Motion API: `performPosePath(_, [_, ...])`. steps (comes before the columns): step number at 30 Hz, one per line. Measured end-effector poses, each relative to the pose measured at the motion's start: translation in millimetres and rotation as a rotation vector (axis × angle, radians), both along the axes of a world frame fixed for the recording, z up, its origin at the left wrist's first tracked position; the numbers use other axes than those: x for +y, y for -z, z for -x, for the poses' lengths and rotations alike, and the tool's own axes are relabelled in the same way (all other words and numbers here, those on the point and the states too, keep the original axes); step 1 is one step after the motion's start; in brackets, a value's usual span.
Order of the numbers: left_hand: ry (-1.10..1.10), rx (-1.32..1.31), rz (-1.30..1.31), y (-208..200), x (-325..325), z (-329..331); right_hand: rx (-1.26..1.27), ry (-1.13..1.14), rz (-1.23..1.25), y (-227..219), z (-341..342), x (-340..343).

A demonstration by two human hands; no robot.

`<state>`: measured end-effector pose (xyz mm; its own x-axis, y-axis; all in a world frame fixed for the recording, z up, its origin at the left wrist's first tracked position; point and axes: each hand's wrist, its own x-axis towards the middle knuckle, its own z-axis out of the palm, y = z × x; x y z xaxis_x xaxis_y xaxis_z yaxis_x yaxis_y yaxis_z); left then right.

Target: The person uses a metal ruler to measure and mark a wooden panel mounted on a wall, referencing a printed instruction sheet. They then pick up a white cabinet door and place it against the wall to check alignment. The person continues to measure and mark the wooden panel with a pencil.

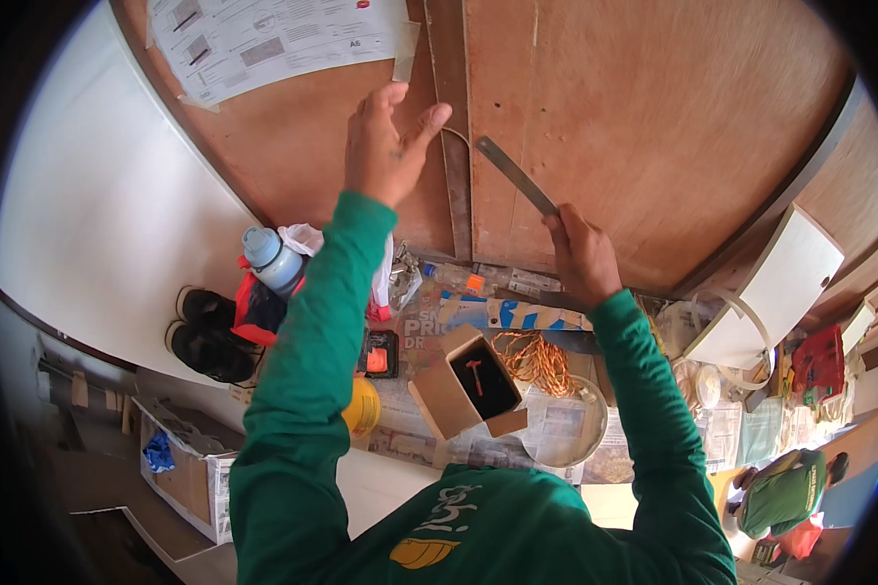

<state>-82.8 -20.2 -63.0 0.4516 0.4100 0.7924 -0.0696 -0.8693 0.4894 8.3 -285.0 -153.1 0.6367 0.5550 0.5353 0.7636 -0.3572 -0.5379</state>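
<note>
My left hand (385, 151) is raised in front of the brown wooden panel, fingers and thumb apart, with nothing visible in its grasp. Close to its thumb, a thin curved strip (469, 161) arches out from the dark vertical seam (448, 58). In my right hand (585, 258) is a flat steel ruler (519, 176), gripped at its lower end. The ruler slants up and left, its rounded tip near the seam. Whether that tip touches the panel (644, 127), I cannot tell. A printed sheet (273, 44) is taped to the panel above my left hand.
Below my arms, newspaper-covered surface holds an open cardboard box (439, 405), orange rope (537, 361) and a curled pale band (595, 439). A blue bottle (271, 258) and black shoes (210, 336) stand left. Another person (785, 492) bends at lower right.
</note>
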Motion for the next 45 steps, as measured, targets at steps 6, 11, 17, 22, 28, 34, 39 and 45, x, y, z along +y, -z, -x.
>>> performPosePath(6, [0.165, 0.28, 0.174, -10, 30, -39, -0.065, -0.007, 0.037, -1, -42, 44])
performPosePath(11, [0.188, 0.207, 0.201, 3, 24, -48, -0.117, -0.066, -0.033, 15, -65, 64])
performPosePath(17, [0.163, 0.227, 0.245, 23, 29, -52, -0.091, -0.045, 0.019, 25, -74, 70])
performPosePath(22, [0.151, 0.187, 0.203, 27, 23, -51, -0.03, 0.068, 0.109, 28, -65, 73])
performPosePath(28, [0.19, 0.216, 0.146, 26, 38, -62, -0.048, 0.089, 0.184, 31, -69, 79])
performPosePath(34, [0.151, 0.241, 0.098, 27, 36, -61, -0.007, 0.084, 0.201, 33, -66, 82])
performPosePath(39, [0.114, 0.268, 0.033, 22, 28, -53, 0.08, 0.12, 0.263, 31, -55, 86])
performPosePath(45, [0.194, 0.237, 0.045, 27, 37, -56, 0.198, 0.113, 0.172, 57, -45, 114])
